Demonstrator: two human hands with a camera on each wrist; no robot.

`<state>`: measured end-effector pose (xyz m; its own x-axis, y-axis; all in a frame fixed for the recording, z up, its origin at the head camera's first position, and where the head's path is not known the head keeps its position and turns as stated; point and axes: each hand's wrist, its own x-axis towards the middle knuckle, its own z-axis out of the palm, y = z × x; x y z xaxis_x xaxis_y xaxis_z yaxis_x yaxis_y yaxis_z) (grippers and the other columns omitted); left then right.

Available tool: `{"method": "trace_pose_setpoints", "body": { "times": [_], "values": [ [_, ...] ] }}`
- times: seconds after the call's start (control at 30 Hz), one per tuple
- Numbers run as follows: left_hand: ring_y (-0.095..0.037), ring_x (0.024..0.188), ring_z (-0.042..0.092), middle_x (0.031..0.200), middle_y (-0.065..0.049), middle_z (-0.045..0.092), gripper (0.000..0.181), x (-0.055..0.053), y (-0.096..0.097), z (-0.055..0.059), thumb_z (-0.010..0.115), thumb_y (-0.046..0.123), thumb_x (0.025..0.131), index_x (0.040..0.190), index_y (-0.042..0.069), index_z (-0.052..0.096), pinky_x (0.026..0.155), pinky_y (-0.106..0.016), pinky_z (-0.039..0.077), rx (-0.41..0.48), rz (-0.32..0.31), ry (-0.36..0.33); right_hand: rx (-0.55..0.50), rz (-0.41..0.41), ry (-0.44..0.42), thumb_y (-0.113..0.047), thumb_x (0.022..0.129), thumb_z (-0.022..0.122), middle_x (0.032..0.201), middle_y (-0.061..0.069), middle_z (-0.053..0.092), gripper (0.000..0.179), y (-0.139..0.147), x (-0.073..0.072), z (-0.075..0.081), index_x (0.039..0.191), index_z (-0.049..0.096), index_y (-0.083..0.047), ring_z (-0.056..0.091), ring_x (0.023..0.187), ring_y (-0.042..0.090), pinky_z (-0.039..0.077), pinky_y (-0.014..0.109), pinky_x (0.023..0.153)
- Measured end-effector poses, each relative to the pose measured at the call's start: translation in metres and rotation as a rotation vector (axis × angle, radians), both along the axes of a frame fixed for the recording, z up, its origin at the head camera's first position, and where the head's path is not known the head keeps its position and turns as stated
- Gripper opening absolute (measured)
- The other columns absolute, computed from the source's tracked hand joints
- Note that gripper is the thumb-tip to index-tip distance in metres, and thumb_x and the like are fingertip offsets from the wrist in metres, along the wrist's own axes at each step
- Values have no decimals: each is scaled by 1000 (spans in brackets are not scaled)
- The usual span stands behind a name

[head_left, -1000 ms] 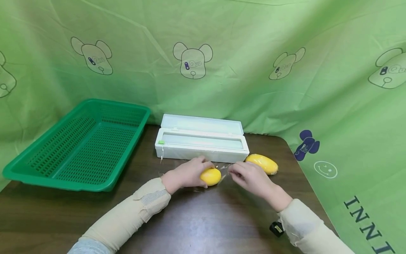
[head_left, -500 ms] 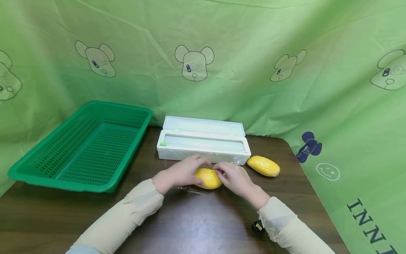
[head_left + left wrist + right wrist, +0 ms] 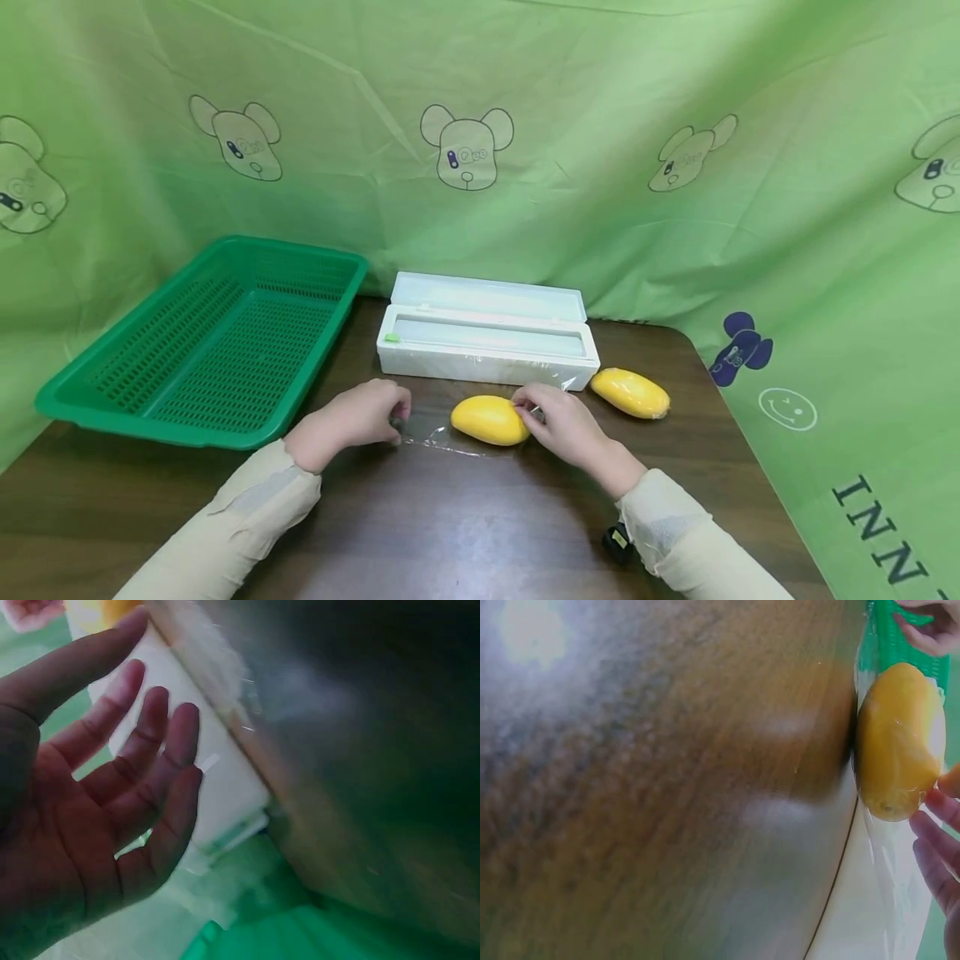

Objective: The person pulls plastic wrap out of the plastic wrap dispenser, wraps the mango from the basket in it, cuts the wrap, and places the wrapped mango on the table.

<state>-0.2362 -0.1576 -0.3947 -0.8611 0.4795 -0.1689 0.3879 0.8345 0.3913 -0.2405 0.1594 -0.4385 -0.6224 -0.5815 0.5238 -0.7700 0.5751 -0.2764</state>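
Observation:
A yellow mango [image 3: 491, 420] lies on a sheet of clear plastic wrap [image 3: 442, 443] in the middle of the table. At its right end my right hand [image 3: 562, 421] pinches the wrap with thumb and fingertips, close against the fruit. In the right wrist view, film clings to the mango [image 3: 900, 742]. My left hand [image 3: 356, 421] is apart from the mango, over the left end of the wrap. The left wrist view shows this hand [image 3: 112, 772] with loosely bent, spread fingers and nothing in them.
Behind the mango stands a white wrap dispenser box [image 3: 487, 362] with its lid up. Another yellow mango [image 3: 630, 393], shiny with film, lies to its right. A green basket [image 3: 315, 367] stands at left. A small black object [image 3: 617, 542] sits by the right sleeve.
My left hand has let go of the mango and moved left. My right hand came leftward to the mango's right end and has stayed there over the last half second.

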Motion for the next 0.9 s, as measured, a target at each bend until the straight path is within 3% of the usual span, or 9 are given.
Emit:
{"method": "trace_pose_setpoints", "body": {
  "times": [0.17,0.5,0.67,0.9],
  "values": [
    [-17,67,50,74,1,53,29,6,-13,-6,87,0,73,78,13,61,59,-32,44,-41,58,-8,39,30,15,-2,89,75,98,2,70,13,1,-1,1,101,72,-6,66,86,17,57,37,76],
    [-13,62,49,67,4,54,27,8,-20,-13,74,-2,85,69,15,62,57,-28,43,-27,32,8,121,40,-40,-18,92,75,106,3,67,21,4,-1,5,109,71,-7,64,95,18,55,38,83],
    [-11,61,48,64,5,52,27,10,-21,-7,70,0,88,68,15,61,57,-28,42,20,31,33,141,52,-69,-21,92,77,109,3,66,25,3,-2,7,111,70,-6,63,99,19,54,39,87],
    [-9,60,47,64,7,48,17,13,-12,4,71,4,90,80,17,64,57,-27,44,114,27,122,171,30,-131,-31,87,83,112,3,64,39,2,-2,11,115,69,-7,61,102,19,52,40,90]
  ]
}}
